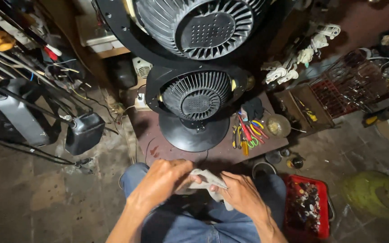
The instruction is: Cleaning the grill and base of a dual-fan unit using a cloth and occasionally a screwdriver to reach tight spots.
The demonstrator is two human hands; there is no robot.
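Here, left hand (160, 180), right hand (239, 193), gripping cloth (205, 179)

black fan (196, 96) | pliers (247, 130) | red tray (324, 211) | dark canister (84, 132)

We see a low brown bench (167, 148) carrying a black fan (196, 96), hand tools (248, 130), and a bowl (278, 125).

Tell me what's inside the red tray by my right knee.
The red tray holds a jumble of small dark and pale parts, too small to identify. The pile hides the tray's floor and anything lying underneath.
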